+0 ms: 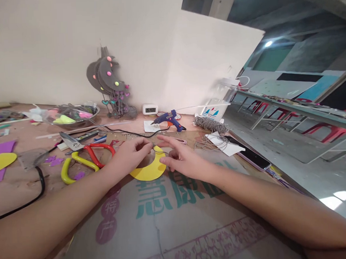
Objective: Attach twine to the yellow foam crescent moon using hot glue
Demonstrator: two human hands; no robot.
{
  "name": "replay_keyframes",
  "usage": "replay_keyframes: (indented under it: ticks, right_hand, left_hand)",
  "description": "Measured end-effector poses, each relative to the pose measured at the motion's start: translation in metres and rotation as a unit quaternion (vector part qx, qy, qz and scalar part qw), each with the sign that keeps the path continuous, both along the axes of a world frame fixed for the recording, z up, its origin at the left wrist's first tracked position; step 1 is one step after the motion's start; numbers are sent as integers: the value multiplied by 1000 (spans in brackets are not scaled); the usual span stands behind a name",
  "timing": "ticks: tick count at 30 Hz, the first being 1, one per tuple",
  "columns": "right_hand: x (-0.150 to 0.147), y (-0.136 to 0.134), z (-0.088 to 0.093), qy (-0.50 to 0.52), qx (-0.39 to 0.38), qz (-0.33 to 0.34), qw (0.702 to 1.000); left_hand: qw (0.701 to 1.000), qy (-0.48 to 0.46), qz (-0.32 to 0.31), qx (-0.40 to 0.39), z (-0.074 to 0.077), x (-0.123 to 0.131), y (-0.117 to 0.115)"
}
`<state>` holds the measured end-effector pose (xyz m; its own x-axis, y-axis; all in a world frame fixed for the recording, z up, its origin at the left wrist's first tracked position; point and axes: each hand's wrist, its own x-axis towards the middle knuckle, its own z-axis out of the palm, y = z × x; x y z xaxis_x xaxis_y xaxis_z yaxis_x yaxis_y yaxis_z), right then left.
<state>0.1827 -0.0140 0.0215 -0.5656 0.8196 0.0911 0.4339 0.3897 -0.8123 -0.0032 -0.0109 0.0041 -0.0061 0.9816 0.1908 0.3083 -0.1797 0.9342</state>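
Note:
A yellow foam crescent (150,169) lies on the printed cardboard sheet (177,221) in front of me. My left hand (131,153) rests on its left part, fingers pinched together at the crescent's upper tip, on something too thin to make out. My right hand (181,156) hovers just right of the crescent, index finger stretched toward the left hand, the other fingers loosely curled and empty.
Red and yellow scissors (83,161) lie to the left, a blue glue gun (168,119) and a grey cord bundle (209,125) behind. A phone (253,156) sits near the table's right edge. A bowl of foam bits (70,115), a small clock (150,109) and a black cable (35,189) are on the left.

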Motion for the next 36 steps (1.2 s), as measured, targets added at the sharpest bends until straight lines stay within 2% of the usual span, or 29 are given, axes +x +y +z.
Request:
replay_keyframes:
  ticks: [3,6,10,15,17,22,28,36]
  right_hand:
    - [0,4,-4,-12,16,1,1000]
    - [4,10,-7,-36,70,-27,997]
    - [7,12,-5,-92,183,-79,976]
    - [0,4,2,-111,289,-49,950]
    - [-2,3,4,-101,293,-48,949]
    - [2,12,3,-78,246,-94,962]
    - [9,20,-8,-84,223,-93,967]
    - [7,22,-9,-74,214,-99,969]
  left_hand:
    - [997,58,-58,0,-2,-2,1]
    - [995,74,-64,11,-5,-3,3]
    - [994,88,-69,21,-7,-3,4]
    - [990,111,-68,49,-5,-1,2]
    - [986,138,-77,59,-3,-1,1]
    - [977,193,-72,56,1,0,0]
    - [978,192,-74,43,2,0,0]
    - [971,215,-95,36,5,-1,-1]
